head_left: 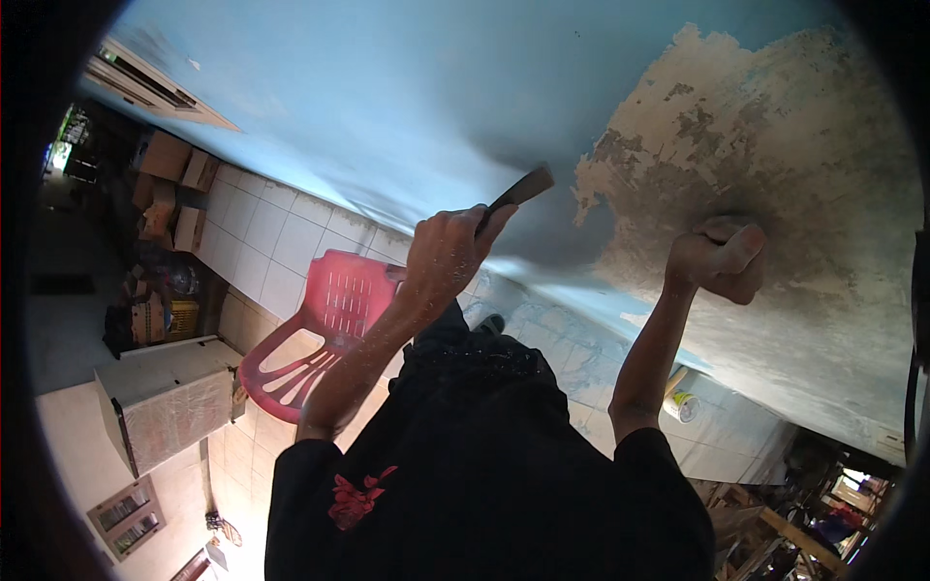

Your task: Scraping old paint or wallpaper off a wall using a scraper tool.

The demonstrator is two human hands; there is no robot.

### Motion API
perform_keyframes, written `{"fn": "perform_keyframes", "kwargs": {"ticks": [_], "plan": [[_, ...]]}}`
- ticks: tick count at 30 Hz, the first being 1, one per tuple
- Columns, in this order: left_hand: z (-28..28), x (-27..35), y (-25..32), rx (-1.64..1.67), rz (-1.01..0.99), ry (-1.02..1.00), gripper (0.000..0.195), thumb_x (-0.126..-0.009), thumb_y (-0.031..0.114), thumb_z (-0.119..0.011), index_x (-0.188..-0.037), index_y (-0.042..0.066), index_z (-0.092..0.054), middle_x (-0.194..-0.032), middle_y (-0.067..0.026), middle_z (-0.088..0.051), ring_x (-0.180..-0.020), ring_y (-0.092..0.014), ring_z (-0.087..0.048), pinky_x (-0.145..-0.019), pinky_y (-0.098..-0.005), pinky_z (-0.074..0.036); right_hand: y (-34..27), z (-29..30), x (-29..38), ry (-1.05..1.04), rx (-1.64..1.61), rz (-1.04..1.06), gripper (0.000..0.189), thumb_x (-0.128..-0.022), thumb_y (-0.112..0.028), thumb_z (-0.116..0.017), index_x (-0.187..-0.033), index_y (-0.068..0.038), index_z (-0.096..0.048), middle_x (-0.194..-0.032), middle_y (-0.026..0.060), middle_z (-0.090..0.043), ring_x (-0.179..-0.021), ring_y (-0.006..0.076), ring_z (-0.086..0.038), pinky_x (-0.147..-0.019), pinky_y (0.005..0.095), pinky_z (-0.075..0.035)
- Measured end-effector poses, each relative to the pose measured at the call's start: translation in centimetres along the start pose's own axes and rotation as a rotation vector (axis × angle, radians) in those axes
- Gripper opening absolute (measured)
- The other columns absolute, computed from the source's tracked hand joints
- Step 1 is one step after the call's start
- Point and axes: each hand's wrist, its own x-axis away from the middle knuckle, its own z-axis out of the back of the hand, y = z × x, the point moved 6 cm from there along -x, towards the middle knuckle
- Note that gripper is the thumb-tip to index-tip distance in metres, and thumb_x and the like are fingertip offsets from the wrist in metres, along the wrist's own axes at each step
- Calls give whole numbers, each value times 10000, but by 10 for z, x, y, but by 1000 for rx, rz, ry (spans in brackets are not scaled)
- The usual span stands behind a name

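Note:
My left hand (447, 250) grips a flat scraper (527, 187), its blade angled up and to the right, apart from the blue-painted wall (407, 94). Specks of pale dust cling to that hand and forearm. My right hand (723, 261) is curled into a fist close against a patch of exposed plaster (697, 160) with ragged paint edges. Whether something sits inside the curled fingers is hidden. Blotches of darker grey mark the plaster around the fist.
A red plastic armchair (341, 327) stands at left on the tiled floor (269, 218). Below the right arm is a white tub (681, 407). Cardboard boxes (166, 156) and a pale cabinet (171, 407) lie farther left. Wooden clutter (792, 530) fills the lower right.

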Motion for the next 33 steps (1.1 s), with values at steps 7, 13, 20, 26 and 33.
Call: {"fn": "perform_keyframes", "kwargs": {"ticks": [7, 13, 20, 26, 33], "plan": [[3, -4, -2, 49, 70, -106, 402, -911, 342, -568, -718, -2, -647, -493, -149, -554, -437, -318, -559, -448, -404, -429, 6, 5, -1, 8, 16, 23, 516, -891, -284, -447, -418, -80, -428, -377, 26, -430, -338, 150, -425, -397, 272, -358], [-31, -14, 34, 39, -104, -195, 403, -912, 369, -557, -763, 12, -668, -523, -151, -569, -459, -326, -568, -475, -410, -445, -5, 2, 0, -37, 71, 147, 550, -918, -302, -440, -415, -81, -416, -374, 28, -425, -330, 142, -419, -382, 262, -347], [-11, -13, 10, 18, 51, -232, 392, -920, 399, -523, -855, 50, -688, -627, -139, -633, -549, -319, -627, -526, -434, -494, 5, 4, -1, -122, -38, 194, 549, -936, -264, -407, -415, -94, -373, -371, 15, -418, -311, 130, -404, -356, 248, -331], [-36, -11, 50, -14, -100, -282, 389, -924, 402, -513, -878, 57, -687, -659, -155, -635, -588, -323, -630, -558, -439, -486, 7, 9, -2, -91, 19, 237, 547, -939, -263, -400, -419, -97, -370, -371, 11, -415, -311, 129, -405, -356, 250, -331], [-36, -18, 51, -50, -110, -337, 399, -915, 425, -517, -871, 71, -697, -620, -133, -631, -544, -322, -613, -558, -404, -501, 2, 6, -1, -50, 74, 290, 544, -942, -262, -391, -424, -100, -366, -371, 7, -411, -312, 127, -405, -356, 252, -331]]}}
